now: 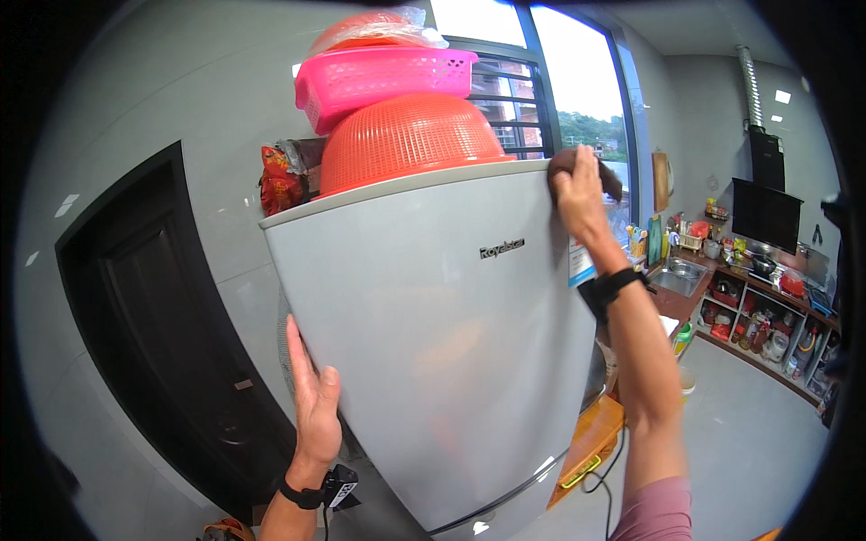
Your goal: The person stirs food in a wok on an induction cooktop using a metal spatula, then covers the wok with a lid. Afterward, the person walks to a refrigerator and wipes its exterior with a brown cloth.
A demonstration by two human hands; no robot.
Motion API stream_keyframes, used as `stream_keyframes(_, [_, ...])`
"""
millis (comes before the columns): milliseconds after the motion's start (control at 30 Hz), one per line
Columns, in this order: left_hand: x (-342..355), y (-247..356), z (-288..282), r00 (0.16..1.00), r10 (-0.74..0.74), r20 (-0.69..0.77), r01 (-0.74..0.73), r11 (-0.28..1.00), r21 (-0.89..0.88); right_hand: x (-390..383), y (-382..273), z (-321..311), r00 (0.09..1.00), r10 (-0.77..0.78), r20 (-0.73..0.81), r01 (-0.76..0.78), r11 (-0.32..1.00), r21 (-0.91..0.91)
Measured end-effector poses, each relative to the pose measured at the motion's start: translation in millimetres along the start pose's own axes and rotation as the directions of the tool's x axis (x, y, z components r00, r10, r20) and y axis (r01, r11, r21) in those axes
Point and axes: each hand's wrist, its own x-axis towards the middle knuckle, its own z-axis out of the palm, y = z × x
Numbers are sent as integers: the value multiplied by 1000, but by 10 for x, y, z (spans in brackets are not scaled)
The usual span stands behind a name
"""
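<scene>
A light grey fridge (415, 352) fills the middle of the view, slightly tilted in the picture. My left hand (314, 388) rests along its left edge, fingers stretched upward. My right hand (582, 194) is at the top right corner, closed on a dark brown cloth (609, 176) against the fridge. A blue-and-white label shows below that hand. On the fridge top are a red mesh basket (410, 135), a pink basket (383, 81) above it, another red piece under clear plastic (370, 27), and a red bag (278, 180) at the left.
A dark door (144, 334) stands left. Behind the fridge is a window (586, 72). Right are a counter with a sink (681, 275), cluttered shelves (749, 329) and a range hood (765, 212). A wooden piece with a yellow handle (591, 424) and a black cord sit low beside the fridge.
</scene>
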Motion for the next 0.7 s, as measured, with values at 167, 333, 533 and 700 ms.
stream_keyframes(167, [-14, -94, 78, 999, 48, -18, -45, 992, 121, 100, 24, -28, 995, -79, -57, 91, 962, 256])
stream_keyframes(333, [-47, -97, 81, 998, 62, -18, -61, 998, 33, -385, -1854, -84, 864, -448, -229, 503, 764, 404])
stream_keyframes(533, [-22, -36, 105, 997, 23, -78, -22, 1000, 16, -425, -3312, -241, 766, -642, 35, 456, 581, 675])
stream_keyframes(700, [-48, -31, 151, 992, -7, -123, 2, 999, -42, 27, -2321, -360, 692, -588, 418, 268, 747, 608])
